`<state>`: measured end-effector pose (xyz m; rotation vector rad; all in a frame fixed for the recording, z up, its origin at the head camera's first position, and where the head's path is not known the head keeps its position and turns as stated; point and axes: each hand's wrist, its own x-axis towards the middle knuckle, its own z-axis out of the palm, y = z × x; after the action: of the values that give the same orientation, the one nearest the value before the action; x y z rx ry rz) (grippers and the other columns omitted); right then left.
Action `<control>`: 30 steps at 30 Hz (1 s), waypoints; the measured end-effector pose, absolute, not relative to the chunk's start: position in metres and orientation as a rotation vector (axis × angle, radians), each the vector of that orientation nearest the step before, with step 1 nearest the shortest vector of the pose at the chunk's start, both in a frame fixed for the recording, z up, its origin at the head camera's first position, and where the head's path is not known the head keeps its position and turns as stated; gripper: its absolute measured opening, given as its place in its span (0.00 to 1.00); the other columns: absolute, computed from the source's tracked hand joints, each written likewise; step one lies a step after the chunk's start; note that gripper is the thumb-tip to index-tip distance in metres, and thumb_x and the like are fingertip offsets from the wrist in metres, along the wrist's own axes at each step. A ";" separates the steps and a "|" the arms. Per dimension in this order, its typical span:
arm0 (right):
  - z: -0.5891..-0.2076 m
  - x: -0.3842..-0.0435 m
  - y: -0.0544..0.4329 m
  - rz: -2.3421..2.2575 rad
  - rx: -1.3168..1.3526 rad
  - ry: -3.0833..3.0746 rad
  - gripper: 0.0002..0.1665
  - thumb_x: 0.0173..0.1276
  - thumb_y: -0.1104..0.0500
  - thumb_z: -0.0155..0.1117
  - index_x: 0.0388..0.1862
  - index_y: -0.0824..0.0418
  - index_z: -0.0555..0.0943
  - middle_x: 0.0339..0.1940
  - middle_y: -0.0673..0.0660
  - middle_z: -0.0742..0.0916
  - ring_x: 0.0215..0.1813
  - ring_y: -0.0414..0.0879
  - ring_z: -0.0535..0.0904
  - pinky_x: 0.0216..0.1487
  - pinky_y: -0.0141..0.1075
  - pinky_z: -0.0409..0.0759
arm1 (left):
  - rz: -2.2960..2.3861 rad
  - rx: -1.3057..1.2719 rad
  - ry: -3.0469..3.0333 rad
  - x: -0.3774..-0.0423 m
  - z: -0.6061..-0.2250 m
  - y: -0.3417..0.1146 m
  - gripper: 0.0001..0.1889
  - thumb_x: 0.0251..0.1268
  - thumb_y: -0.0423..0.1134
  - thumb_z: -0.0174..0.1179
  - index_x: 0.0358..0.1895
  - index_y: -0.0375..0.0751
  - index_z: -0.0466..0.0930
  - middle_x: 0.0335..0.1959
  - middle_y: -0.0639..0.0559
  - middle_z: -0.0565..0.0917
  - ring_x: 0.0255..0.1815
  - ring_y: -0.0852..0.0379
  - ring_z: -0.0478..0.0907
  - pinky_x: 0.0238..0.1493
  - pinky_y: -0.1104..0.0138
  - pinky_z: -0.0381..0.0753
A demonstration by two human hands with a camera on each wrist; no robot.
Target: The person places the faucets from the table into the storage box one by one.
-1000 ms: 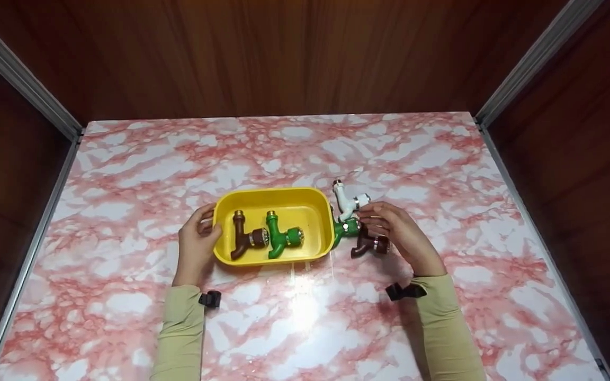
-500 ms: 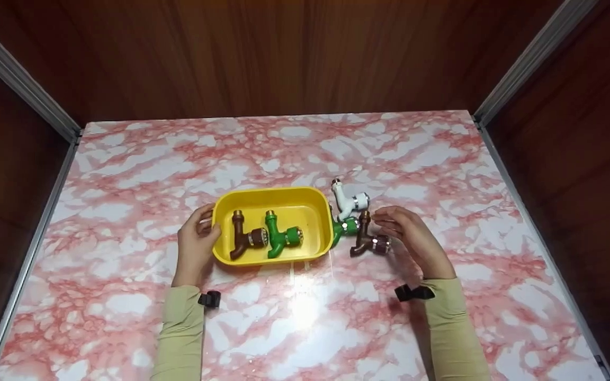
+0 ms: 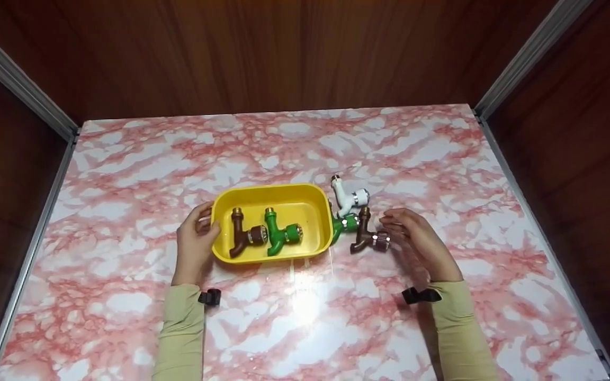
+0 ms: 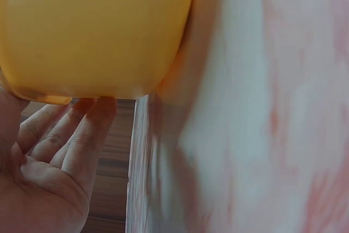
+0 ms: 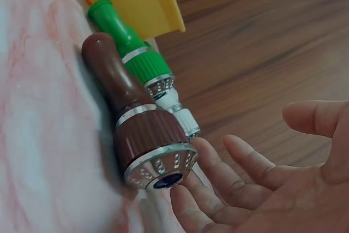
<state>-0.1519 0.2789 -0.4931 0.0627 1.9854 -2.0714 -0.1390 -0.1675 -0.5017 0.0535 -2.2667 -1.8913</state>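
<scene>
My left hand (image 3: 195, 246) grips the left end of a yellow plastic tub (image 3: 313, 251), thumb at the rim and fingers against the outer wall. Inside the tub lie a brown tap (image 3: 239, 238) and a green tap (image 3: 277, 238), side by side. Just right of the tub, a second brown tap (image 3: 363, 238) lies on the table, beside another green tap (image 3: 343, 225) partly hidden by the tub's edge and a white tap (image 3: 344, 198) behind it. My right hand (image 3: 419, 241) hovers right of this brown tap, fingers loosely spread, holding nothing; its fingertips (image 5: 180, 195) are close by the tap's knob.
The red-and-white marbled table (image 3: 284, 143) is bounded by dark wooden panels (image 3: 284, 53) at the back and sides, with metal strips along the corners. A black strap mount (image 3: 420, 295) sits on each wrist.
My right hand has drawn back to the right, uncovering the upper part of the brown tap beside the tub. My left hand and the tub have stayed in place.
</scene>
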 end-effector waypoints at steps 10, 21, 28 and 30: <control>-0.508 -0.153 0.286 -2.076 -0.008 1.940 0.23 0.73 0.57 0.54 0.57 0.74 0.69 0.51 0.69 0.80 0.53 0.58 0.78 0.56 0.44 0.78 | -1.918 0.065 -2.169 -0.152 -0.536 -0.174 0.24 0.58 0.20 0.57 0.59 0.34 0.76 0.49 0.36 0.79 0.48 0.41 0.79 0.47 0.71 0.80; -0.511 -0.148 0.279 -1.943 0.040 2.049 0.30 0.69 0.60 0.60 0.59 0.80 0.65 0.51 0.68 0.77 0.47 0.47 0.79 0.50 0.35 0.79 | -1.895 0.081 -2.217 -0.150 -0.531 -0.174 0.23 0.60 0.22 0.57 0.60 0.35 0.75 0.50 0.37 0.79 0.49 0.42 0.79 0.47 0.70 0.80; -0.507 -0.147 0.279 -1.803 0.007 2.144 0.28 0.66 0.66 0.62 0.60 0.77 0.66 0.56 0.73 0.76 0.51 0.49 0.78 0.55 0.34 0.75 | -1.895 0.049 -2.227 -0.141 -0.506 -0.168 0.23 0.59 0.19 0.56 0.60 0.27 0.73 0.50 0.29 0.77 0.50 0.34 0.77 0.48 0.65 0.80; -0.508 -0.147 0.280 -1.786 -0.007 2.158 0.29 0.64 0.67 0.64 0.61 0.77 0.66 0.57 0.74 0.76 0.52 0.50 0.78 0.55 0.32 0.75 | -1.902 0.050 -2.227 -0.140 -0.503 -0.167 0.23 0.59 0.19 0.56 0.60 0.26 0.73 0.50 0.29 0.77 0.50 0.34 0.77 0.49 0.66 0.80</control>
<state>-0.1474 0.2801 -0.5081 -0.0071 2.1575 -1.7862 -0.1398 -0.1668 -0.5027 0.0502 -2.2271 -1.9020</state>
